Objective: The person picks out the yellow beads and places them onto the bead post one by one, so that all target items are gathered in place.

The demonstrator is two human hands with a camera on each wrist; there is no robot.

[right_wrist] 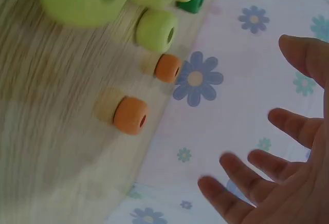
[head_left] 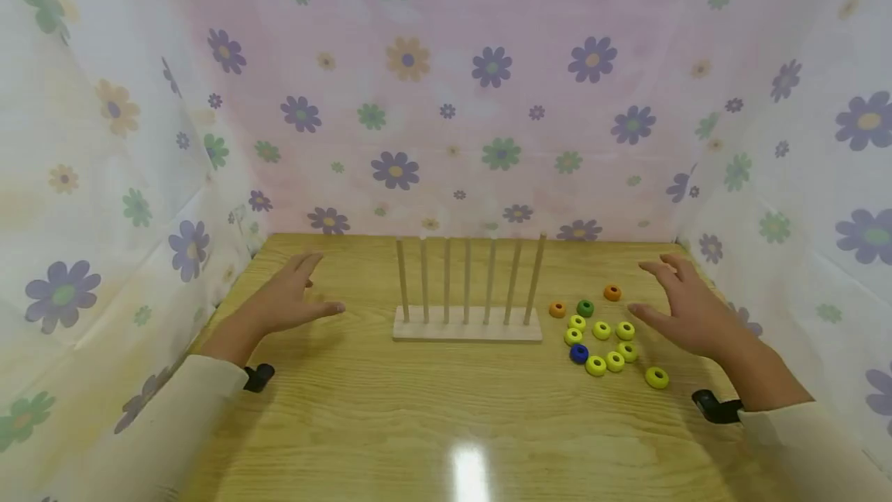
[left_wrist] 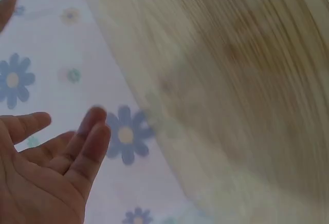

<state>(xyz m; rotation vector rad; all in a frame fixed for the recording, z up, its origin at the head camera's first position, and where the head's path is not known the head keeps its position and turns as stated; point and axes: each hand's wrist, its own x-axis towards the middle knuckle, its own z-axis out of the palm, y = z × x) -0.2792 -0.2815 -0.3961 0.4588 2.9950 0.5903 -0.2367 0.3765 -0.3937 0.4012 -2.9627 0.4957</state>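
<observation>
A wooden rack with several upright pegs stands mid-table, its pegs bare. To its right lie loose ring beads: several yellow-green ones, two orange, one green and one blue. My right hand hovers just right of the beads with fingers spread, holding nothing. My left hand hovers over the table left of the rack, fingers straight, also empty. The right wrist view shows my spread right hand near orange beads and yellow-green beads. In the left wrist view my open left hand faces the floral cloth.
Floral cloth walls close in the wooden table at the back and both sides. A black strap sits at each wrist.
</observation>
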